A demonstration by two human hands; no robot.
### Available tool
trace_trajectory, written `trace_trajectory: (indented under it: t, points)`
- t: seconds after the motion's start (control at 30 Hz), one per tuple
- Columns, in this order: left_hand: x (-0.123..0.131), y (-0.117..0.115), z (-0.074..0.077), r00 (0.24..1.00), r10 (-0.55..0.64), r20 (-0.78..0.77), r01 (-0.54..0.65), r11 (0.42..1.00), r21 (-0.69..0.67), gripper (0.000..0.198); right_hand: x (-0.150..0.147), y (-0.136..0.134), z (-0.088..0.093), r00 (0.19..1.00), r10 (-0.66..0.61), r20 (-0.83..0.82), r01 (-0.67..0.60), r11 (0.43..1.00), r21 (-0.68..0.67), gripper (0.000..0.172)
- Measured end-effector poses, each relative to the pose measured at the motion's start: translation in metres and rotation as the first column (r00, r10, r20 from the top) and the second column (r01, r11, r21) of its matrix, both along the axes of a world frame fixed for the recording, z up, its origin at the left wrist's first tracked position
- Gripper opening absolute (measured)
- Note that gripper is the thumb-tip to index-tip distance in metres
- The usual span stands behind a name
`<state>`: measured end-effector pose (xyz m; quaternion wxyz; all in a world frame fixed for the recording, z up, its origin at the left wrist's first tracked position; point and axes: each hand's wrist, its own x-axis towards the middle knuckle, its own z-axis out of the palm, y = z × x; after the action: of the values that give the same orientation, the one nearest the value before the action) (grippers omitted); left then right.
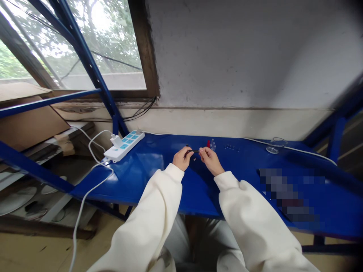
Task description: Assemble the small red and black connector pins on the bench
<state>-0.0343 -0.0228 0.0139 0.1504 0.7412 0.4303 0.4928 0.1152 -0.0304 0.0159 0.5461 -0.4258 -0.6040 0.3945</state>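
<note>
A short, thin black piece (195, 151), perhaps a cable or strip, spans the gap between my two hands above the blue table. Its left end is in the closed fingers of my left hand (182, 158). My right hand (210, 160) pinches the other end between thumb and fingers; the exact grip there is too small to make out. Just behind my right hand are a small red item (208, 143) and several clear plastic pieces (213, 146). A tiny light-coloured bit (194, 159) lies on the table between the hands.
A white power strip (120, 152) with a plugged-in adapter stands at the left, its cord hanging over the edge. Tiny clear parts (231, 147) lie right of centre. A coiled cable (272, 149) sits at the back right. A blurred-out object (286, 200) lies front right. Blue posts (96, 75) flank the table.
</note>
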Motion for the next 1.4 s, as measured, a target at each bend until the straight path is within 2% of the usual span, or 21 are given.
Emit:
trace_trajectory:
  t: [0.27, 0.4, 0.6, 0.73, 0.83, 1.0, 1.17, 1.3, 1.4]
  points:
    - [-0.001, -0.002, 0.004, 0.995, 0.061, -0.085, -0.06, 0.998, 0.012, 0.029, -0.006, -0.005, 0.006, 0.999, -0.026, 0.026, 0.025, 0.999, 0.029, 0.037]
    - [-0.002, -0.001, 0.003, 0.994, 0.088, -0.061, -0.089, 0.996, -0.014, 0.038, -0.007, -0.004, 0.004, 1.0, 0.006, 0.028, -0.007, 1.0, 0.03, 0.036]
    - [0.001, -0.002, 0.005, 0.98, 0.064, 0.189, -0.022, 0.976, -0.216, 0.048, -0.008, -0.005, 0.003, 0.999, 0.022, 0.047, -0.025, 0.999, 0.049, 0.036]
    - [0.003, -0.001, 0.008, 0.932, 0.047, 0.36, 0.091, 0.929, -0.357, 0.051, -0.009, -0.008, 0.007, 0.997, -0.003, 0.077, -0.003, 0.997, 0.074, 0.034]
    - [0.004, 0.002, 0.009, 0.892, 0.043, 0.449, 0.166, 0.894, -0.415, 0.05, -0.01, -0.011, 0.01, 0.995, -0.016, 0.094, 0.008, 0.996, 0.091, 0.032]
    - [0.003, 0.005, 0.006, 0.856, 0.057, 0.513, 0.195, 0.884, -0.424, 0.05, -0.009, -0.01, 0.01, 0.994, -0.011, 0.113, -0.003, 0.993, 0.117, 0.027]
    - [-0.003, 0.006, 0.007, 0.864, 0.105, 0.493, 0.121, 0.906, -0.406, 0.05, -0.005, -0.005, 0.003, 0.993, 0.032, 0.11, -0.042, 0.995, 0.095, 0.026]
    - [-0.004, 0.003, 0.009, 0.895, 0.097, 0.434, 0.069, 0.933, -0.352, 0.051, -0.003, -0.004, -0.001, 0.975, 0.023, 0.222, -0.055, 0.989, 0.138, 0.027]
    - [-0.002, 0.002, 0.01, 0.894, 0.066, 0.444, 0.098, 0.936, -0.337, 0.047, -0.003, -0.005, -0.001, 0.946, -0.029, 0.324, -0.04, 0.978, 0.203, 0.026]
